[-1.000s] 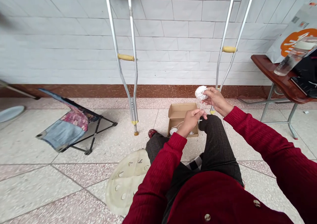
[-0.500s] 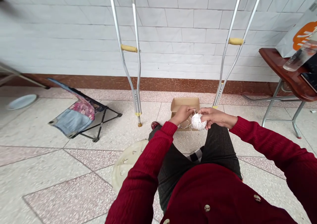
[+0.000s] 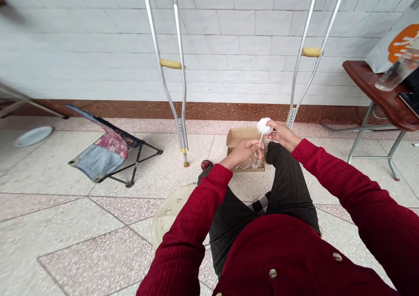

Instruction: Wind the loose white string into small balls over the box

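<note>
A white ball of yarn (image 3: 263, 125) is gripped in my right hand (image 3: 280, 134), above the far right corner of a cardboard box. My left hand (image 3: 246, 151), lower and to the left, pinches the white strand (image 3: 262, 137) that runs down from the ball. Beneath my hands the open cardboard box (image 3: 236, 134) sits on the floor between my feet, its lid tipped back toward the wall. Loose loops of white yarn (image 3: 253, 163) lie inside it. Part of the box is hidden behind my left hand.
Two metal crutches (image 3: 183, 112) (image 3: 294, 82) lean on the tiled wall. A folding chair (image 3: 104, 156) is at left, near a pale basin (image 3: 33, 136). A plastic stool (image 3: 166, 215) stands by my left leg. At right, a brown stool (image 3: 366, 80) carries a bag and a bottle.
My right hand has lifted the yarn ball up and away from the box. My left hand has shifted slightly lower on the strand, so more of the loose yarn in the box shows.
</note>
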`<state>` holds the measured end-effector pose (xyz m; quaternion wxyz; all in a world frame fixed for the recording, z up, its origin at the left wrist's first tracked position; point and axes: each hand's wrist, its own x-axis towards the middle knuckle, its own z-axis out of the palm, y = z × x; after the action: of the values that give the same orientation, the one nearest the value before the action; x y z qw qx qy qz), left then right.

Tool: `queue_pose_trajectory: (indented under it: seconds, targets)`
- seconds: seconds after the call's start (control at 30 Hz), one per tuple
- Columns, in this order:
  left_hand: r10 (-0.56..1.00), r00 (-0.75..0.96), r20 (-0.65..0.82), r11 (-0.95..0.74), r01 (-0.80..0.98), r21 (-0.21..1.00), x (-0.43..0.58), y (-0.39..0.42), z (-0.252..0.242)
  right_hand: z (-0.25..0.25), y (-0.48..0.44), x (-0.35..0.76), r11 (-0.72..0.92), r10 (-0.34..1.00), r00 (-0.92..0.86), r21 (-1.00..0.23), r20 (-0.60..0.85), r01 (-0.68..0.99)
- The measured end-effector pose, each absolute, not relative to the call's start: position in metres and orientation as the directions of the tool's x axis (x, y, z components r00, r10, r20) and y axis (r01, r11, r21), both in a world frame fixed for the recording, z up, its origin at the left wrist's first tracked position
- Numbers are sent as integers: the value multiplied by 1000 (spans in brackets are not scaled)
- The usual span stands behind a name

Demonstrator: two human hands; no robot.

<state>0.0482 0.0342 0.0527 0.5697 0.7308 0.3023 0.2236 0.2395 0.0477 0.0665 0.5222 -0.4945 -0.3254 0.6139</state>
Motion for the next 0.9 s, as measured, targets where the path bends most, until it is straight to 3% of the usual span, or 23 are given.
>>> queue_pose_trajectory:
  seconds: [0.13,0.2,0.3,0.4,0.5,0.57,0.67,0.8,0.9]
  targets:
    - [679,733,-32,-204,231,951,42,33,37,92,43,241,-245,969,-135,-882,-208,-403]
    - [716,698,-2,-276,286,918,39,41,33,99,30,241,-326,918,-328,-895,-223,-305]
    - [741,669,61,-412,381,828,35,59,36,96,7,240,-428,757,-555,-904,-346,-20]
    - [726,682,90,-557,507,658,33,71,51,77,-6,239,-448,726,-507,-879,-464,162]
    - [753,642,143,-611,602,513,38,70,69,52,2,238,-446,842,-248,-877,-478,176]
    - [759,639,126,-587,587,557,42,62,75,42,15,237,-437,893,-59,-891,-446,122]
    - [738,673,46,-463,456,760,46,47,71,45,36,236,-375,924,65,-926,-378,-49]
    - [723,690,-5,-321,343,883,39,36,49,76,50,236,-278,956,-5,-895,-295,-350]
    - [747,665,-8,-297,344,891,30,41,34,102,44,238,-266,964,-149,-860,-222,-435]
